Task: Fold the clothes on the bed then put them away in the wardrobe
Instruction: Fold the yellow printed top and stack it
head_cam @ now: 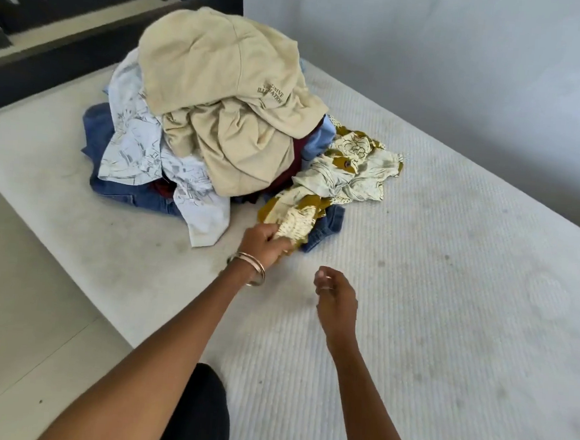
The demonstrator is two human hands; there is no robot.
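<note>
On the bed (447, 299), a heap of clothes (217, 111), left hand (263, 242) gripping the printed cloth (339, 175), right hand (336, 298) loosely curled, empty, just beside.

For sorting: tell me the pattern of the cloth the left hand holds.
Cream garment with mustard-olive printed motifs, clearest in the head view.

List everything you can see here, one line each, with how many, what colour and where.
Beige garment: one, beige, top of the pile.
Printed shirt: one, pale blue-white, left side of pile.
Jeans: at least one pair, blue denim, under the pile.
Patterned cloth: one, cream and mustard, right of pile, near end gripped.
Maroon garment: one, mostly buried.
Mattress: one, white, bearing the pile.
Bangles: metal, left wrist.
Left hand: closed on the patterned cloth.
Right hand: empty, above the mattress.
</note>
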